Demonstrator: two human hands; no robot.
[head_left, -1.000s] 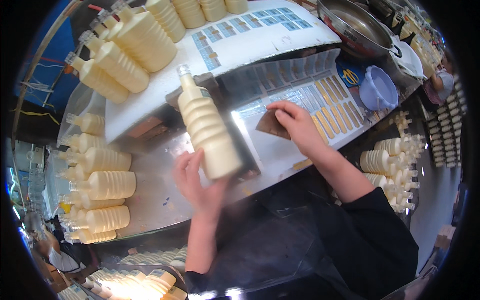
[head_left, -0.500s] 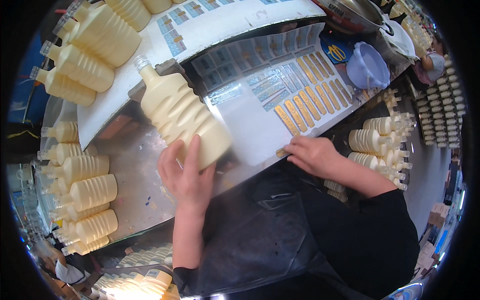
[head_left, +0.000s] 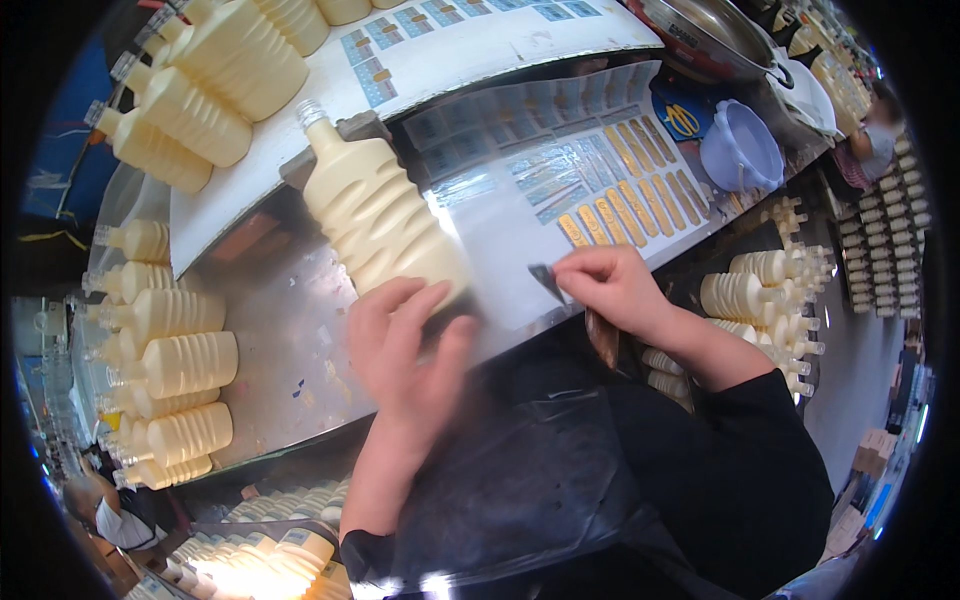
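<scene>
A cream plastic bottle (head_left: pixel 385 215) with a ribbed body and clear neck lies slantwise, its neck end against a dark rest. My left hand (head_left: pixel 410 340) is at the base of the bottle, fingers apart and blurred; whether the fingertips touch it I cannot tell. My right hand (head_left: pixel 610 285) is closed on a flat tool with a dark pointed blade (head_left: pixel 545 281) and a brown handle (head_left: pixel 602 338) showing below the fist. It hovers over the near edge of a white backing sheet (head_left: pixel 490 280). Beyond it are rows of gold label strips (head_left: pixel 640 212) and blue labels (head_left: pixel 550 180).
Similar bottles stand at the far left (head_left: pixel 240 65), the left edge (head_left: pixel 190 360) and the right (head_left: pixel 745 295). A raised white board (head_left: pixel 480 45) carries blue labels. A lavender bucket (head_left: pixel 740 150) and a large pan (head_left: pixel 715 35) occupy the far right. Other people work in the background.
My left hand has slid nearer along the bottle's base and its fingers have spread. My right hand has risen off the sheet's edge, and the blade now shows in it.
</scene>
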